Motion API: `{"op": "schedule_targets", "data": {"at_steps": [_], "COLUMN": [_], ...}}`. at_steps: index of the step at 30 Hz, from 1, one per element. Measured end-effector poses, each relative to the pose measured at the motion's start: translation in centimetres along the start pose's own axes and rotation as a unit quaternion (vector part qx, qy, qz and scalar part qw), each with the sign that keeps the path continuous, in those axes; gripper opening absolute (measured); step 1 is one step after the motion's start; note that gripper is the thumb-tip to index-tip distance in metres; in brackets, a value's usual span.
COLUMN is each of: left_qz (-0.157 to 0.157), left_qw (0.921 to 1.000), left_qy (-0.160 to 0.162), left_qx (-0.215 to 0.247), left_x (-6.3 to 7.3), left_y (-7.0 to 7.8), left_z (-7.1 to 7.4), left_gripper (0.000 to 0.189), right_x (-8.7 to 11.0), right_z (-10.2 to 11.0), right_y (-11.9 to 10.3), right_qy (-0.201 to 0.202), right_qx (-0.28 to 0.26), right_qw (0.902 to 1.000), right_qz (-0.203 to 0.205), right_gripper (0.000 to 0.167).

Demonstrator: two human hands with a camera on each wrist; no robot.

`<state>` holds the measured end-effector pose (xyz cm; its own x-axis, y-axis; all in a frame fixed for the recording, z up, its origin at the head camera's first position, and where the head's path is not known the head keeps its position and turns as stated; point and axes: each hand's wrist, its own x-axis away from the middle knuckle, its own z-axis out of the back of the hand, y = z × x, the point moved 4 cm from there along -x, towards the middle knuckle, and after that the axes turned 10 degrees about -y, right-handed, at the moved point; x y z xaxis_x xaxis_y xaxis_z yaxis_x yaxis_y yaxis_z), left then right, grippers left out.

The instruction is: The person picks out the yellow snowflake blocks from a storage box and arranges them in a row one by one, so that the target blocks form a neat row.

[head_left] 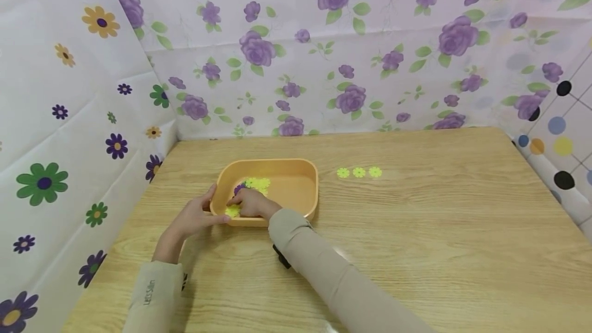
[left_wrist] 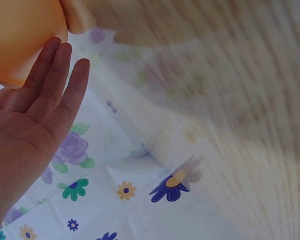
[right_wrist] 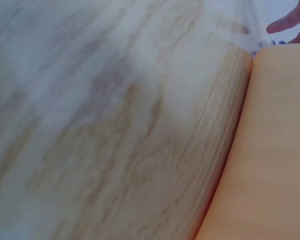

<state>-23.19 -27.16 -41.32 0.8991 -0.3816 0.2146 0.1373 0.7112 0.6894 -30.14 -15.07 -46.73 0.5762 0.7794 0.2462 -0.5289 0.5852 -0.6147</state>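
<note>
An orange plastic basin (head_left: pixel 296 189) stands on the wooden table, with yellow flower-shaped pieces (head_left: pixel 258 184) and a purple one (head_left: pixel 238 188) in its left part. My left hand (head_left: pixel 194 217) rests against the basin's left front corner, thumb along the front rim; in the left wrist view its fingers (left_wrist: pixel 65 95) lie straight by the basin's outer wall. My right hand (head_left: pixel 252 203) reaches over the front rim into the basin, index finger at a yellow flower piece (head_left: pixel 233 210). Its other fingertips are hidden. The right wrist view shows mainly the basin's outer wall (right_wrist: pixel 275 140).
Three yellow flower pieces (head_left: pixel 358 172) lie in a row on the table (head_left: pixel 439 230), right of the basin. Flower-printed sheets (head_left: pixel 287 55) line the back and left side, and a dotted sheet (head_left: pixel 561 145) borders the right.
</note>
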Motion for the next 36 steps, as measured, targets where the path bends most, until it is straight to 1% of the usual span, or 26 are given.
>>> {"op": "schedule_targets", "data": {"at_steps": [1, 3, 4, 5, 9, 11, 16, 21, 28, 33, 36], "left_qz": [-0.001, 0.0, 0.0, 0.001, 0.001, 0.001, 0.0, -0.003, 0.0, 0.006, 0.007], "left_qw": [1.0, 1.0, 1.0, 1.0, 1.0, 1.0, 1.0, 0.9999, 0.9999, 1.0, 0.9999], "left_qy": [0.0, 0.0, 0.001, 0.001, 0.002, 0.003, 0.005, 0.007, 0.009, 0.007, 0.008], "left_qx": [0.003, 0.004, 0.004, 0.004, 0.002, 0.003, 0.006, 0.007, 0.006, 0.002, -0.003], "left_x": [0.0, 0.0, 0.0, 0.0, 0.0, 0.1, 0.2, 0.2, 0.2, 0.2, 0.1], "left_y": [0.0, 0.0, 0.0, 0.0, 0.0, 0.0, 0.2, 0.3, 0.3, 0.2, 0.2], "left_z": [0.0, -0.1, -0.1, -0.1, -0.2, -0.3, -0.3, -0.2, -0.2, -0.1, -0.1], "left_gripper": [0.1, 0.1, 0.1, 0.1, 0.099, 0.1, 0.1, 0.099, 0.1, 0.099, 0.098], "right_x": [-0.3, 0.0, 0.1, 1.1, 2.5, 2.9, 2.9, 2.8, 2.8, 2.9, 2.9], "right_z": [-0.1, 0.0, 0.0, 0.5, 0.9, 1.0, 0.9, 1.0, 1.0, 1.0, 1.1], "right_y": [0.2, -0.2, -0.4, -1.2, -2.2, -2.4, -2.4, -2.3, -2.3, -2.3, -2.1], "right_qy": [-0.005, -0.013, -0.014, -0.023, -0.011, -0.008, -0.002, 0.004, 0.003, 0.007, 0.016], "right_qx": [0.007, 0.016, 0.02, 0.024, 0.048, 0.051, 0.059, 0.05, 0.046, 0.051, 0.036], "right_qw": [1.0, 0.9998, 0.9997, 0.9993, 0.9985, 0.9984, 0.9983, 0.9987, 0.9988, 0.9986, 0.9991], "right_qz": [0.004, 0.007, 0.004, -0.014, -0.025, -0.022, -0.007, -0.01, -0.019, -0.017, -0.016], "right_gripper": [0.056, 0.056, 0.056, 0.055, 0.051, 0.049, 0.042, 0.033, 0.029, 0.027, 0.027]}}
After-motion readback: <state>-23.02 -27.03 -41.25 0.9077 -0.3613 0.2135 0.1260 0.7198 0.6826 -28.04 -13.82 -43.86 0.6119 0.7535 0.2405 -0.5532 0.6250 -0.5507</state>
